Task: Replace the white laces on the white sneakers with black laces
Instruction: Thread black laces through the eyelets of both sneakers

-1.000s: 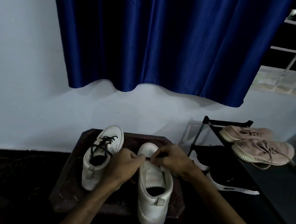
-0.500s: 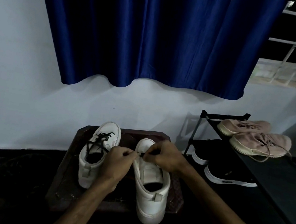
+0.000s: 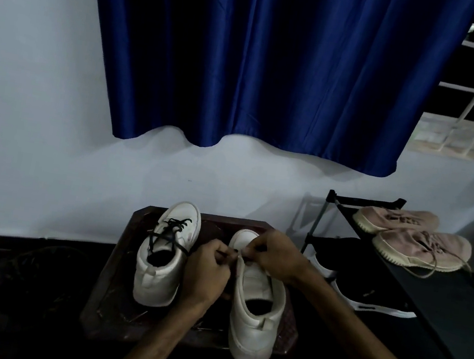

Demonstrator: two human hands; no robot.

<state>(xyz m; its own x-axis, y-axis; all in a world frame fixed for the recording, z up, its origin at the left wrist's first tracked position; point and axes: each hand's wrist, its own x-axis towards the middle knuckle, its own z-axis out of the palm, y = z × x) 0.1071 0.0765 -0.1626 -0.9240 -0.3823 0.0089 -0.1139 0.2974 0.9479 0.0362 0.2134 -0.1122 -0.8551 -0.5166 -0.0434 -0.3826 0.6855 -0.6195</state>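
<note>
right sneaker (image 3: 255,314) eyelets hidden behind left hand (image 3: 208,270) and right hand (image 3: 276,257), lace (image 3: 233,251) between fingers (image 3: 249,250) too small to trace

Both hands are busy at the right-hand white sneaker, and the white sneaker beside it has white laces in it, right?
Not quite: the head view shows the left-hand sneaker threaded with black laces, not white. The rest holds: the left hand and right hand both pinch a loose black lace at the right-hand sneaker.

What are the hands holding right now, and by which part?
A black lace, pinched between left hand and right hand at the unlaced white sneaker's front eyelets; which stretch of lace is unclear.
</note>
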